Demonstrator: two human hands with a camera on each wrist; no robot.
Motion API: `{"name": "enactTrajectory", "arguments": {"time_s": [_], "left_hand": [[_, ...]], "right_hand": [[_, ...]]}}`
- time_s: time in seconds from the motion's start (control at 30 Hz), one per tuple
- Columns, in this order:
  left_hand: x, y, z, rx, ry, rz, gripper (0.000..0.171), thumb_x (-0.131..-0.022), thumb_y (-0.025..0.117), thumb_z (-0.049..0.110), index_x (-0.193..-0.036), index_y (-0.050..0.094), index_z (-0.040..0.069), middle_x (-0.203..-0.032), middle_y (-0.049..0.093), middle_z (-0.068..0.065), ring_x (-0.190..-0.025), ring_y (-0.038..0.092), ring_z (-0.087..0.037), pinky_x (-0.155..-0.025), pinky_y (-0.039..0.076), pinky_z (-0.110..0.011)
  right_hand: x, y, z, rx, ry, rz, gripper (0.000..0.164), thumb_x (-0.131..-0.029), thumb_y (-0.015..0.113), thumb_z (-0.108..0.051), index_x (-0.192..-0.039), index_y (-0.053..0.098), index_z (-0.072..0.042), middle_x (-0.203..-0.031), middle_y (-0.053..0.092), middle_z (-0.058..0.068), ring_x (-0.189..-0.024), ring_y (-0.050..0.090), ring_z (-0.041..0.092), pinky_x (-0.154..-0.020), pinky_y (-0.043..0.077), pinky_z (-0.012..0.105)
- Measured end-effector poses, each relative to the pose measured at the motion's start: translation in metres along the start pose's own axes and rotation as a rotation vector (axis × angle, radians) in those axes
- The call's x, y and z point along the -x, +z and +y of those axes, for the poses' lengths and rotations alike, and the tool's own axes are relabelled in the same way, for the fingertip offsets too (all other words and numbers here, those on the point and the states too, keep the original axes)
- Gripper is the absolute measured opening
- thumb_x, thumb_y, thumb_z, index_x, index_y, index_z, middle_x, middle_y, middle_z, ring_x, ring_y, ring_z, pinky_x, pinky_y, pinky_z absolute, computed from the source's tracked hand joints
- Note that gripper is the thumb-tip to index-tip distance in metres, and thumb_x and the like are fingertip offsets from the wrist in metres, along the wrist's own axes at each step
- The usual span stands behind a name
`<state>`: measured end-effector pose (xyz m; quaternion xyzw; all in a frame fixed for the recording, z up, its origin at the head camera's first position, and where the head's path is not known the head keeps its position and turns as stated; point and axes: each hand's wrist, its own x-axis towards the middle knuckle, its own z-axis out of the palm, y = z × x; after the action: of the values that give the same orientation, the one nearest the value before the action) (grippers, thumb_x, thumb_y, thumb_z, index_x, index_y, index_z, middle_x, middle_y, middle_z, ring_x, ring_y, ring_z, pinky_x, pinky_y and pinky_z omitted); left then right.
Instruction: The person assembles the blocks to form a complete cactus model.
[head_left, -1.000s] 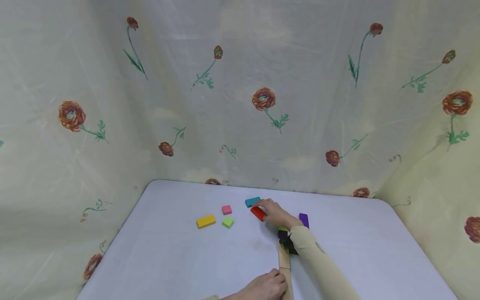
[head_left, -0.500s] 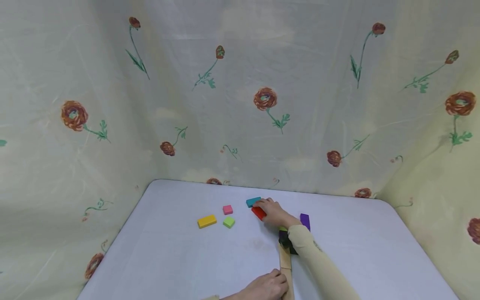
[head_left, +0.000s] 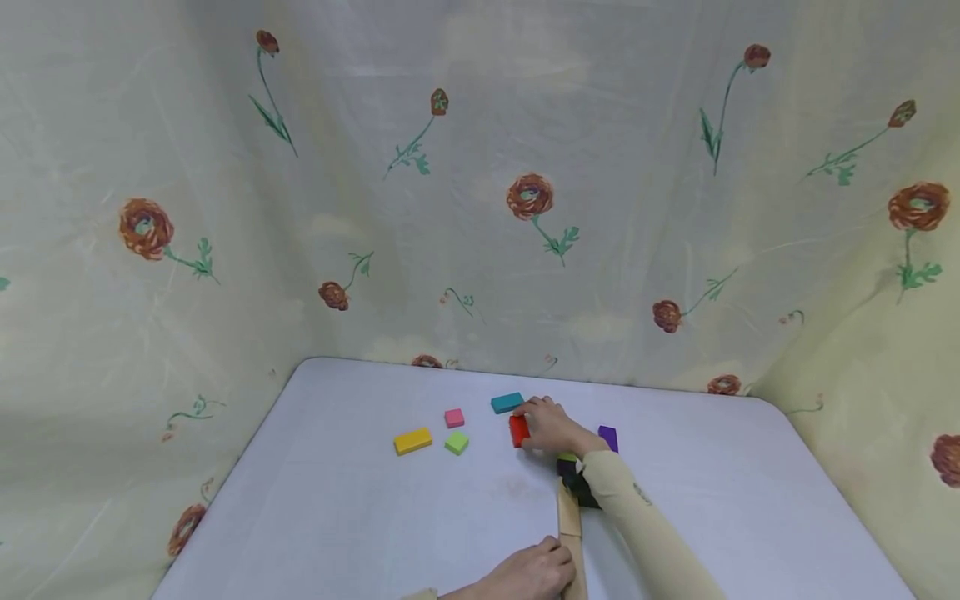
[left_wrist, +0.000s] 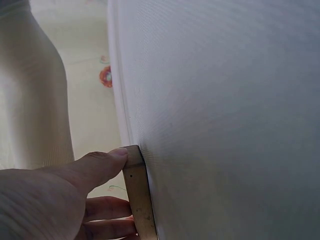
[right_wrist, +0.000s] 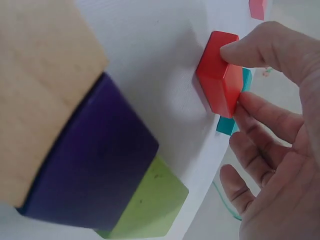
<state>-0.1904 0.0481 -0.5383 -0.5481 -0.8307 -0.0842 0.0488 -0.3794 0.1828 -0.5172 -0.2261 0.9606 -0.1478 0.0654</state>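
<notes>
My right hand (head_left: 551, 425) pinches a red block (right_wrist: 220, 75) between thumb and fingertips, low over the white table or touching it; I cannot tell which. Just behind the red block lies a teal block (head_left: 507, 403). My left hand (head_left: 528, 572) grips the near end of a plain wooden block (left_wrist: 139, 200), thumb on its end and fingers along its side. Wooden blocks (head_left: 569, 512) run in a line away from that hand. Beyond them come a dark purple block (right_wrist: 95, 165) and a light green block (right_wrist: 150, 205), partly hidden under the right forearm in the head view.
Left of the red block lie a pink block (head_left: 454, 418), a lime block (head_left: 457, 442) and a yellow block (head_left: 413, 442). Another purple block (head_left: 609, 438) is right of the right wrist. A flowered curtain (head_left: 480, 208) surrounds the white table (head_left: 337, 517).
The red block has turned in my right hand from a slant to nearly straight front-to-back, and sits slightly apart from the teal block. My left hand stays on the wooden block.
</notes>
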Motion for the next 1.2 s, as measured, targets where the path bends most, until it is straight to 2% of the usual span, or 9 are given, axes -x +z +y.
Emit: {"name": "enactTrajectory", "arguments": {"time_s": [0.27, 0.53, 0.77, 1.2], "left_hand": [[-0.002, 0.001, -0.001, 0.042, -0.026, -0.048, 0.021, -0.093, 0.061, 0.033, -0.097, 0.069, 0.014, -0.096, 0.063, 0.007, -0.09, 0.053, 0.001, -0.074, 0.042, -0.007], [-0.002, 0.002, 0.0, 0.037, -0.019, -0.031, 0.019, -0.093, 0.061, 0.031, -0.097, 0.069, 0.014, -0.094, 0.063, 0.008, -0.088, 0.052, 0.001, -0.073, 0.041, -0.007], [-0.004, 0.002, 0.001, 0.023, -0.033, -0.069, 0.02, -0.093, 0.062, 0.033, -0.096, 0.069, 0.015, -0.094, 0.062, 0.008, -0.087, 0.051, 0.001, -0.073, 0.04, -0.007], [-0.004, -0.003, 0.001, 0.084, -0.076, -0.108, 0.027, -0.093, 0.061, 0.039, -0.103, 0.07, 0.015, -0.1, 0.064, 0.008, -0.092, 0.053, 0.001, -0.076, 0.042, -0.007]], "right_hand": [[0.002, -0.001, 0.004, -0.049, 0.095, 0.057, 0.051, -0.079, 0.078, -0.025, -0.124, 0.062, -0.007, -0.13, 0.056, 0.014, -0.115, 0.045, 0.029, -0.099, 0.039, 0.047], [0.003, -0.006, 0.015, -0.06, 0.134, 0.102, 0.049, -0.078, 0.076, -0.021, -0.121, 0.063, -0.004, -0.128, 0.057, 0.016, -0.113, 0.045, 0.032, -0.092, 0.038, 0.049], [0.006, -0.008, 0.025, -0.071, 0.18, 0.103, 0.048, -0.079, 0.075, -0.022, -0.123, 0.062, -0.004, -0.13, 0.055, 0.016, -0.115, 0.044, 0.034, -0.096, 0.036, 0.052], [0.016, -0.019, 0.044, -0.099, 0.248, 0.09, 0.049, -0.08, 0.074, -0.02, -0.124, 0.061, -0.002, -0.133, 0.053, 0.019, -0.116, 0.044, 0.035, -0.1, 0.033, 0.058]]}}
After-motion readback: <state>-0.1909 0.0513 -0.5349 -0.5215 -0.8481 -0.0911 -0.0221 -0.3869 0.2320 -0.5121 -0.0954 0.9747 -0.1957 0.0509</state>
